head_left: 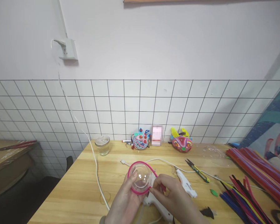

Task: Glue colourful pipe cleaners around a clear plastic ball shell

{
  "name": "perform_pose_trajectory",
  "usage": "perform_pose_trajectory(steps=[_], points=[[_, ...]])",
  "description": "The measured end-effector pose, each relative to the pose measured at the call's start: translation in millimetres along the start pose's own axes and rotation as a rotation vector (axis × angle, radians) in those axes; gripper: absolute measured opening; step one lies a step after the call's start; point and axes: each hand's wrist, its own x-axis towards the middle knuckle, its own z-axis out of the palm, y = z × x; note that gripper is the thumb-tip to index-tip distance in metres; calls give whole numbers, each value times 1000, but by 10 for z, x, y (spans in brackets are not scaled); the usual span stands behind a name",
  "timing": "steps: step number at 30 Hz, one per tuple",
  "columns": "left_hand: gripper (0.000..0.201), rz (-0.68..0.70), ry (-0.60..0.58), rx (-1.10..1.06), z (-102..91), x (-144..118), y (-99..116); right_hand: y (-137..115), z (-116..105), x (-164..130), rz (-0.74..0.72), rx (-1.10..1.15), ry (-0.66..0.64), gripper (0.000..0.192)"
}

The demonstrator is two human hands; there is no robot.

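Observation:
My left hand (128,199) is closed round a clear plastic dome (142,176), thumb on its near left side. A bright pink pipe cleaner (130,169) runs around the dome's rim. At the rim's right side, my right hand (169,194) pinches this pipe cleaner between thumb and fingers; part of the strand passes behind those fingers. Under my hands lies a white glue gun (157,207), partly covered by them. A second, slimmer white tool like a glue gun (186,183) rests to the right of my right hand.
Green-handled thread snips (198,171) lie at the right, near bundles of coloured pipe cleaners (259,174). Two decorated animal-face crafts, one blue (141,140), one pink (181,143), stand by the wall. A glass jar (103,146) stands back left. White cables (95,165) cross the table.

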Motion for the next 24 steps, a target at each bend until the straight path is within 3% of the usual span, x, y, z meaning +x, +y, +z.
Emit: perform_pose_trajectory(steps=[11, 15, 24], points=[[42, 31, 16, 48, 22, -30, 13, 13, 8, -9, 12, 59, 19, 6], [42, 56, -32, 61, 5, -30, 31, 25, 13, -10, 3, 85, 33, 3], [44, 50, 38, 71, 23, -33, 54, 119, 61, -48, -6, 2, 105, 31]])
